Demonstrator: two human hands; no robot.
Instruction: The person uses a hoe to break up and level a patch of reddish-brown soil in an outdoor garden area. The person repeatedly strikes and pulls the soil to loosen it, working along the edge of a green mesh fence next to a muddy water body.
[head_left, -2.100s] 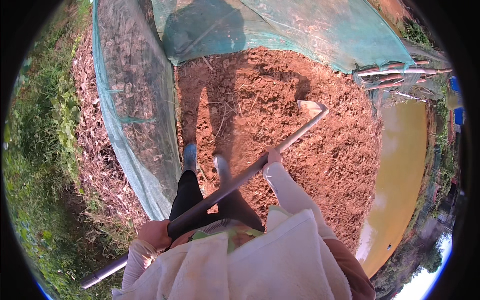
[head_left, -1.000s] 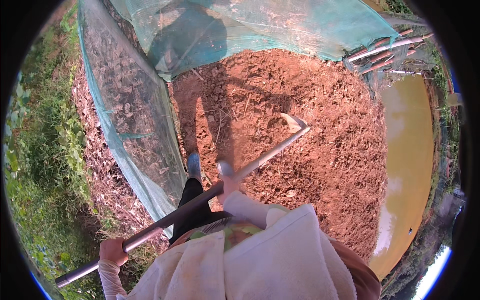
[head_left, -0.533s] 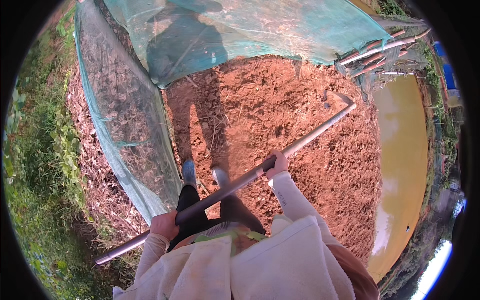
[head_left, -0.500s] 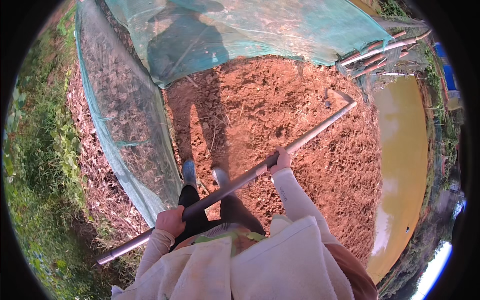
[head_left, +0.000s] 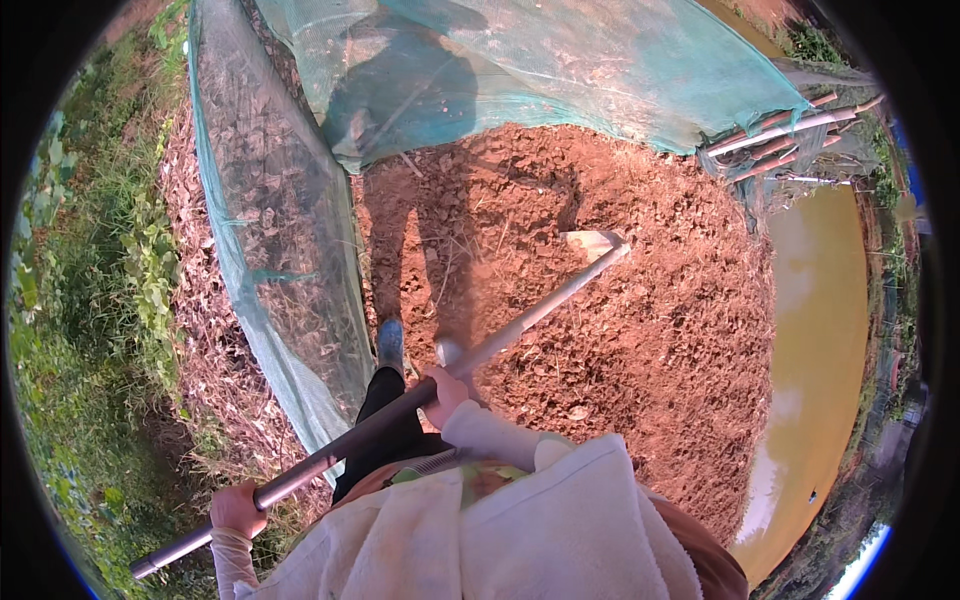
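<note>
A long-handled hoe (head_left: 535,315) slants across the view from lower left to upper right. My left hand (head_left: 238,510) is wrapped round its handle near the lower-left end. Further up the same handle, my right hand (head_left: 446,397) grips it in front of my legs. The pale hoe blade (head_left: 593,242) is at the far end, over reddish-brown broken soil (head_left: 640,330); whether it touches the ground I cannot tell. A blue boot (head_left: 390,345) shows left of the handle, and the other boot is partly hidden behind the handle and my right hand.
Green netting (head_left: 560,75) borders the soil at the far side, and more netting (head_left: 285,240) runs along the left. Wooden poles (head_left: 785,130) stick out at the far right. Muddy yellow-brown water (head_left: 815,350) lies to the right. Green plants (head_left: 95,330) grow at the left.
The hoe has shifted toward the lower left, its blade drawn nearer to me. Both hands have moved left and down with the handle. The whole view has shifted slightly.
</note>
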